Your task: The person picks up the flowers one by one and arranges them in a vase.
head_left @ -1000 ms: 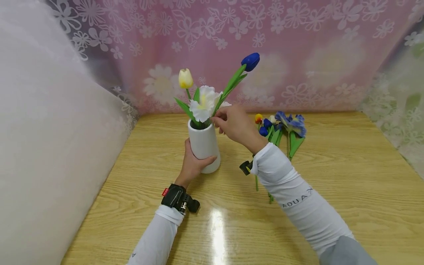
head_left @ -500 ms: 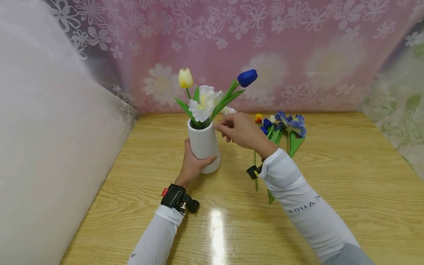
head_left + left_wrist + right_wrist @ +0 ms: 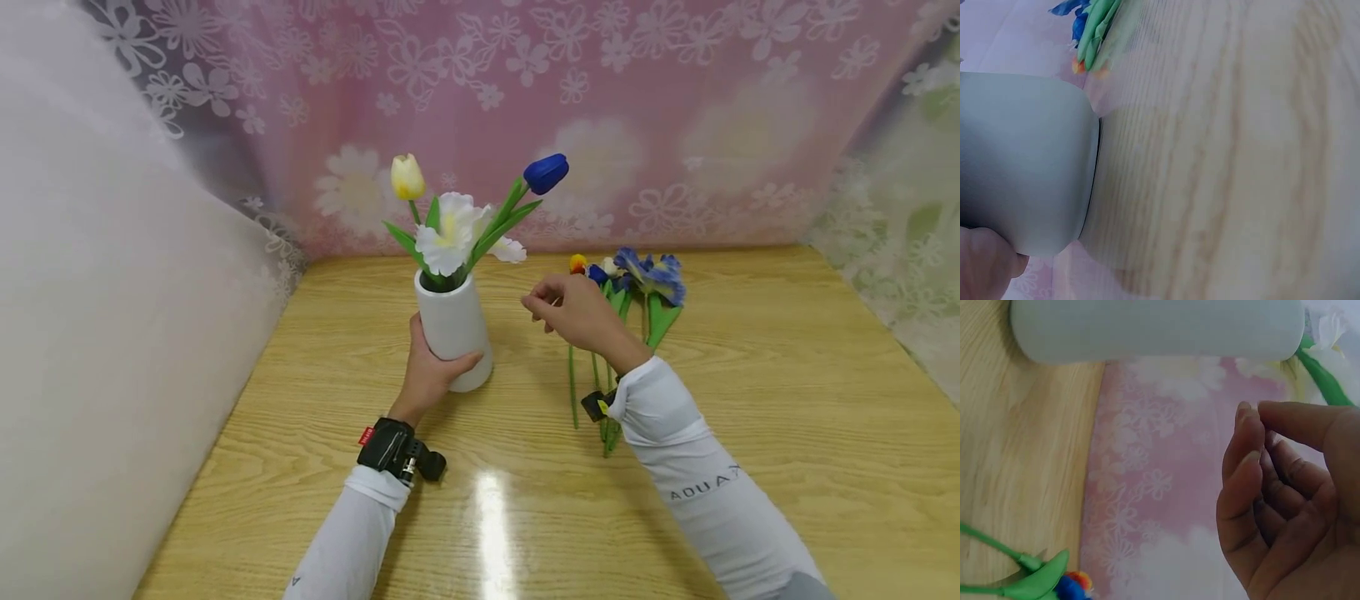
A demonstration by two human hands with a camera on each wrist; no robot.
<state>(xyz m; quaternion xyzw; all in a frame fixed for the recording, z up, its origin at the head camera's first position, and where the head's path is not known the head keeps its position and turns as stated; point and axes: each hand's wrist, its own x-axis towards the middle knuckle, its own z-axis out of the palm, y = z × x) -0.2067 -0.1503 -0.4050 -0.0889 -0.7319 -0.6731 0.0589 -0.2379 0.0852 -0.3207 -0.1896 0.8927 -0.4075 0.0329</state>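
My left hand (image 3: 432, 375) grips the white vase (image 3: 453, 329) low on its side, thumb across the front. Out of the vase rise a pale yellow tulip (image 3: 407, 177), a white ruffled flower (image 3: 450, 233) and a blue tulip (image 3: 546, 173) that leans right, with green leaves. My right hand (image 3: 581, 310) is in the air to the right of the vase, apart from it. Nothing is between its loosely bent fingers, and the thumb tip is close to the forefinger in the right wrist view. In the left wrist view the vase (image 3: 1029, 162) stands on the wooden table.
Several artificial flowers lie on the table (image 3: 750, 400) at right, partly behind my right hand: a blue-violet ruffled flower (image 3: 656, 275), an orange-yellow tulip (image 3: 577, 263) and blue and white blooms. A pink floral curtain (image 3: 480, 125) hangs behind; a white sheet (image 3: 112, 292) borders the left.
The blue tulip has sunk lower into the vase. My right hand has let go of it and moved right and down, away from the vase. My left hand keeps its grip.
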